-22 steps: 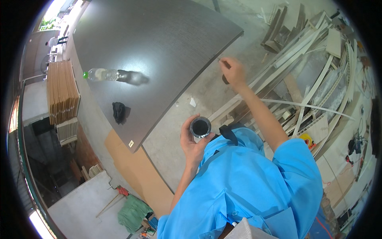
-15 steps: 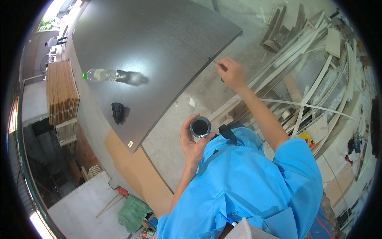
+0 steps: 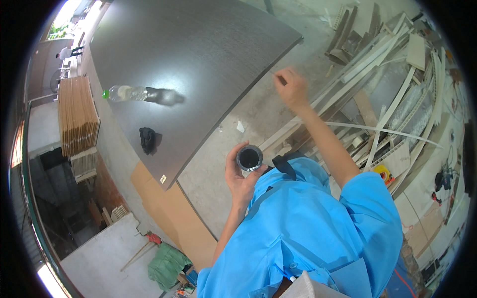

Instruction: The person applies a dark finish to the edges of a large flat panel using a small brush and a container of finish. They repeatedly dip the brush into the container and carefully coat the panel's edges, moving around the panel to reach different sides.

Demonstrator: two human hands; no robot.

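Note:
My left hand (image 3: 238, 175) is closed around a dark, round, open-topped cup (image 3: 249, 158) in front of my blue shirt. Its inside looks black; what it contains I cannot make out. My right hand (image 3: 293, 89), slightly blurred, is closed on a small brown-handled tool (image 3: 282, 80), its thin end hardly visible. That hand is just off the right edge of a big dark wood-grain panel (image 3: 218, 54). On the panel lie a clear plastic bottle (image 3: 126, 93) with a green cap and a crumpled black cloth (image 3: 147, 140).
Long offcuts and strips (image 3: 382, 114) are heaped at the right, with a yellow tape measure (image 3: 382, 173) nearby. Stacked brown boards (image 3: 78, 114) stand far left. A tan sheet (image 3: 169, 211) lies below the panel's near corner, by a green cloth (image 3: 168, 265).
My right hand has shifted slightly away from the panel edge, and the tool's tip no longer shows at that edge. My left hand and the cup have barely moved.

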